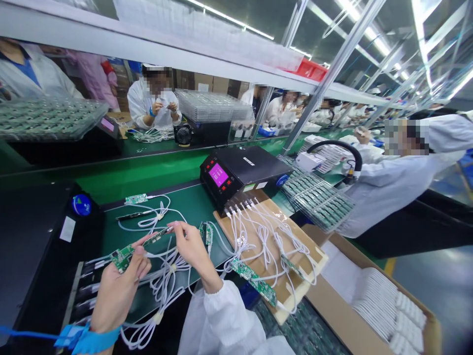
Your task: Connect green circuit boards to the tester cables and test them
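1. Fingers (pixel 140 251) of the left hand (pixel 118 291) pinch the near-left end of a long green circuit board (pixel 123 257), while the right hand (pixel 192 249) grips its far end.
2. Board's held above tangled white cables (pixel 166 281) on the green mat (pixel 192 202).
3. Black tester box (pixel 251 170) sits far right.

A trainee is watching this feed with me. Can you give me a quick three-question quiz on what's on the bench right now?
1. True or false: the left hand and the right hand hold the two ends of one long green circuit board.
2. What colour is the lit screen on the black tester box? A pink, B green, C white.
3. Fill in: the white cables plugged into the box's front lie on a sheet of ____.
Key: 1 true; 2 A; 3 cardboard.
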Demonstrator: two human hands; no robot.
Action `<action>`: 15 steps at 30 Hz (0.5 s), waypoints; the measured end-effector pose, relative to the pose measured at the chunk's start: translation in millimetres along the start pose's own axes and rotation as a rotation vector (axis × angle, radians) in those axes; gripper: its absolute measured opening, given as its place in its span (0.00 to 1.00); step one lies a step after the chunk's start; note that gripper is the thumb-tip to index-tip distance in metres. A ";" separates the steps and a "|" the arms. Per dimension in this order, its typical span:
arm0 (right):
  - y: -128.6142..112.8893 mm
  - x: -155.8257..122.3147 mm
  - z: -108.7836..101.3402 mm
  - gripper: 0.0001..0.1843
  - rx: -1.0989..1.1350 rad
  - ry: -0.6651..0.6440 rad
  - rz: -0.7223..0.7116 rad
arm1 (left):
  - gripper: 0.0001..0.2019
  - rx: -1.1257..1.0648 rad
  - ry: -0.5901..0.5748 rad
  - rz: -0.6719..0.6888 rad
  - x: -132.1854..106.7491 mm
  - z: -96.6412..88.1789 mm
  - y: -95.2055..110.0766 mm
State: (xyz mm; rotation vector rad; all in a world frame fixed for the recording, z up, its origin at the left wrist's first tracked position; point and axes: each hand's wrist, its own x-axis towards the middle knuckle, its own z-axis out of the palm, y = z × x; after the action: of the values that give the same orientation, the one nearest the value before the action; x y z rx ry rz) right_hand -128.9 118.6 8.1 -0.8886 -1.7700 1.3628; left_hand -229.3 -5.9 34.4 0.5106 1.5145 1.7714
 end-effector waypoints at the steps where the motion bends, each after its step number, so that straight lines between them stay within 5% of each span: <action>1: 1.1 0.3 0.6 0.23 -0.002 0.001 0.000 | 0.31 0.013 -0.007 0.000 0.5 -0.3 0.4; 9: 14.5 9.6 7.5 0.17 0.004 -0.021 -0.022 | 0.31 0.040 0.276 0.143 6.7 -6.3 -5.2; 15: 19.1 26.8 10.8 0.17 -0.067 -0.056 0.030 | 0.36 -0.168 0.263 0.056 -1.0 -9.8 0.6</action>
State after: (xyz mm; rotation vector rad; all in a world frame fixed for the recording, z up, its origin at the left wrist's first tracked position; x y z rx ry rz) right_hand -149.9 140.3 -9.0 -0.9250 -1.8615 1.3664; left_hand -235.8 -13.2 32.9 0.2442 1.5185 2.0523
